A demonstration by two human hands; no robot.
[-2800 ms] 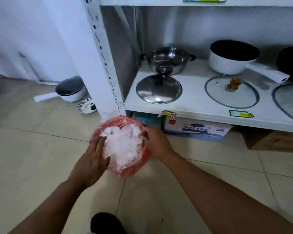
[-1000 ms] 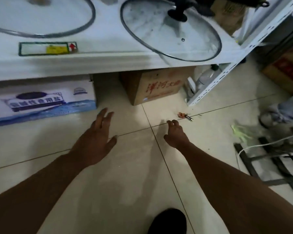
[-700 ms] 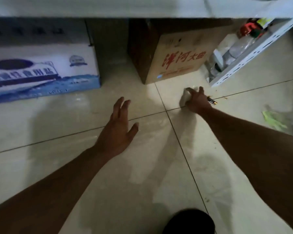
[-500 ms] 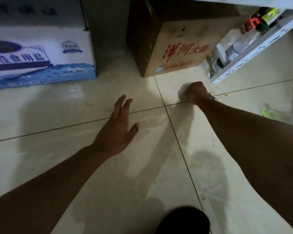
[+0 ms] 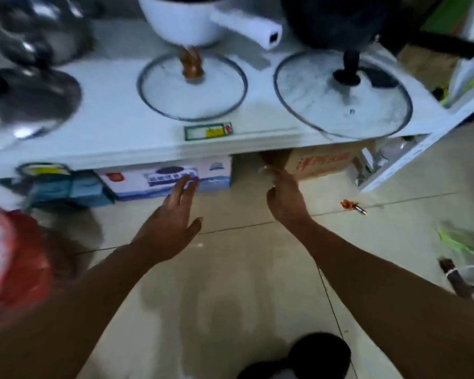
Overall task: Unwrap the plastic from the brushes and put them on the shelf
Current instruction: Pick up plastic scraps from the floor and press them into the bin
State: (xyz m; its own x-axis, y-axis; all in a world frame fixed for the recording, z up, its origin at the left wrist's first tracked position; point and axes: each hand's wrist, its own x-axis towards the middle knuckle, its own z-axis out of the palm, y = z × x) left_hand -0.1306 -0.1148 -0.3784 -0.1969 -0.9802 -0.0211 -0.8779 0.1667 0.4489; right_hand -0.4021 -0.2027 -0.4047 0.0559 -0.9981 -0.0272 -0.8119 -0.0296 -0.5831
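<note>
The white shelf (image 5: 137,143) fills the upper part of the view and carries only cookware: a steel pot lid (image 5: 25,105) at the left, a white saucepan (image 5: 186,20) with its glass lid (image 5: 192,88) in front of it, and a larger glass lid (image 5: 342,97) to the right. No brush can be made out on it, so the placing step looks not yet done, at least on this level. Under the shelf sit a blue and white box (image 5: 170,177) and a brown carton (image 5: 320,162). At the left edge a red bag (image 5: 14,258) holds a mass of crumpled white plastic, which suggests wrapping is being collected there. The left hand (image 5: 167,228) hovers over the floor, its fingers spread wide and holding nothing. The right hand (image 5: 285,198) is curled around a small pale, translucent scrap (image 5: 266,170), probably plastic, though blur leaves that uncertain. No brush is clearly visible anywhere; green things (image 5: 454,242) at the right edge are too smeared to identify. Judged from this, unwrapping waste is being gathered, and brushes remain to be shelved.
</note>
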